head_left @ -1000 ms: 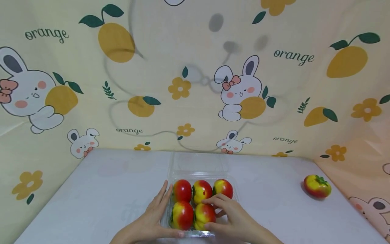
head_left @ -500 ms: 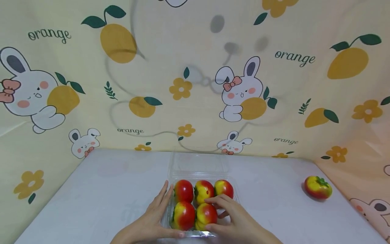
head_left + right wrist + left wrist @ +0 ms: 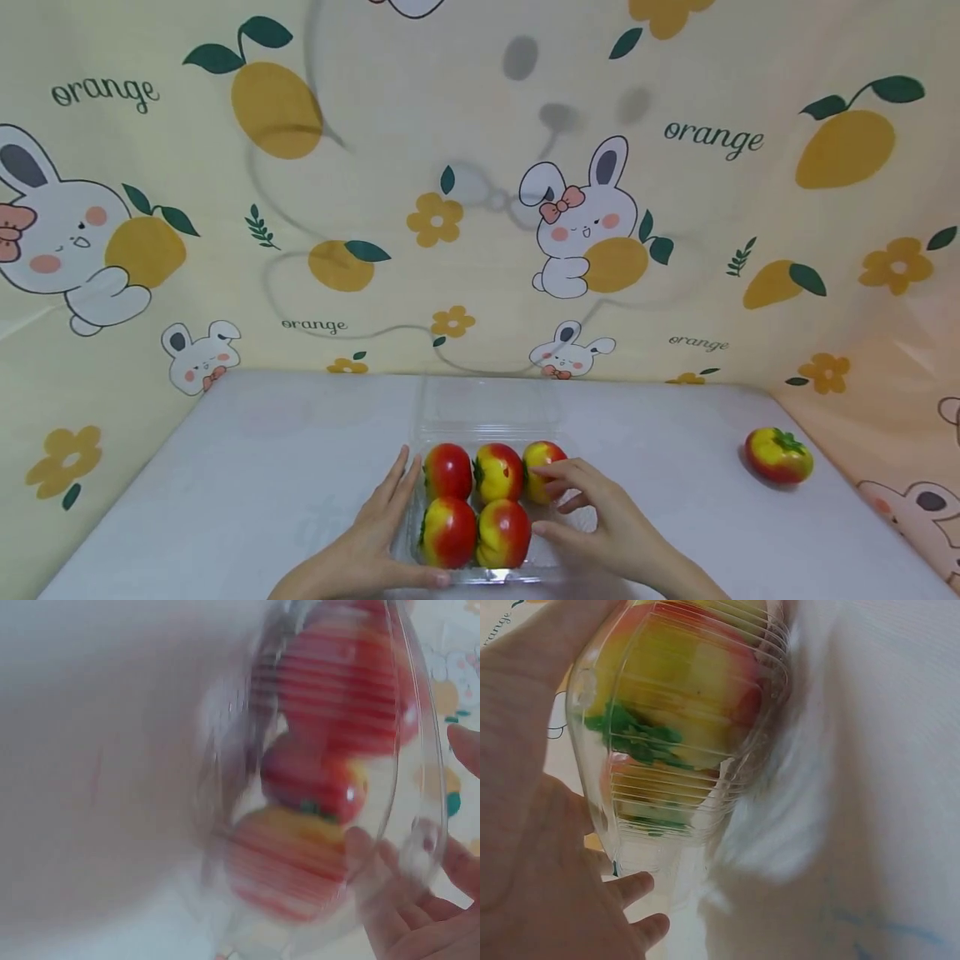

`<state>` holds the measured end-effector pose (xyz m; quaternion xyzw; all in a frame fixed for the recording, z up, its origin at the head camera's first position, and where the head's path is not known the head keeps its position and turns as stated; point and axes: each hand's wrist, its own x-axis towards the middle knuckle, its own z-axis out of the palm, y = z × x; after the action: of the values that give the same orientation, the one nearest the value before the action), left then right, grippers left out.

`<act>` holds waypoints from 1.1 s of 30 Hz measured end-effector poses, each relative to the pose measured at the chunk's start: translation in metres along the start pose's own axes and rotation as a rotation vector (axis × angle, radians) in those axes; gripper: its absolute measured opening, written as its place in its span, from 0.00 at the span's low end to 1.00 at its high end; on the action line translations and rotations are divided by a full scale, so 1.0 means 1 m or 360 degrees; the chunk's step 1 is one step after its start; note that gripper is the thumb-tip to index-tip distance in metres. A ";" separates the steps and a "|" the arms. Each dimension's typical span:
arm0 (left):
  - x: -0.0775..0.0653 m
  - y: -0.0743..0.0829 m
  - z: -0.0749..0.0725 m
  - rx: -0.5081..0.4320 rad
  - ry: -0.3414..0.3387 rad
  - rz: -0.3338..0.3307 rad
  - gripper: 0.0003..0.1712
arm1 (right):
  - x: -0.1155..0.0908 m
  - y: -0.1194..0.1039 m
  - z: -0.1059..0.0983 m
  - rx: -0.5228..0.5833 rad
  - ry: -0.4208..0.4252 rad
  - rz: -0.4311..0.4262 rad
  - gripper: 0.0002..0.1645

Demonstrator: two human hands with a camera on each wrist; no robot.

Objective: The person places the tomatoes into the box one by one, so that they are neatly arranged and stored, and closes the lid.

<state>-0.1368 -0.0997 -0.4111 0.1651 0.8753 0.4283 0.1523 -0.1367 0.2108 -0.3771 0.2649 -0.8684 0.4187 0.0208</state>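
A clear plastic container [image 3: 517, 576] holds several red-and-yellow persimmons, two in the front row and three behind. My left hand [image 3: 371, 533] rests against its left side, fingers extended, thumb along the front rim. The left wrist view shows the hand beside the ribbed wall, with a persimmon [image 3: 694, 682] and its green calyx behind the plastic. My right hand [image 3: 611, 525] hovers over the container's right side with loosely bent fingers and nothing between them. Its fingertips overlap the back right persimmon [image 3: 538, 471], and its thumb is just right of the front persimmon [image 3: 504, 533].
The container's clear lid [image 3: 491, 404] stands hinged open at the back. Another persimmon [image 3: 778, 457] lies on the white table [image 3: 247, 483] at the far right. A printed cloth [image 3: 495, 275] with rabbits and oranges hangs behind and along the sides.
My right hand has let go of the front persimmon beside the left one and shifted right and slightly back. My left hand stays at the container's left side.
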 end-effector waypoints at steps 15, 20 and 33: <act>0.000 0.001 -0.001 -0.0051 -0.0016 -0.0032 0.70 | -0.001 0.027 -0.036 -0.0115 0.0468 0.0137 0.25; 0.001 0.002 0.000 -0.0078 -0.0033 -0.0088 0.70 | -0.005 0.035 -0.044 -0.0166 0.0530 0.0163 0.25; 0.003 0.003 0.000 -0.0037 -0.0032 -0.0085 0.70 | -0.014 0.063 -0.073 -0.0346 0.0634 0.0232 0.26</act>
<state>-0.1385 -0.0965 -0.4091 0.1441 0.8727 0.4326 0.1744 -0.1681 0.3031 -0.3788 0.1097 -0.9040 0.3671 0.1899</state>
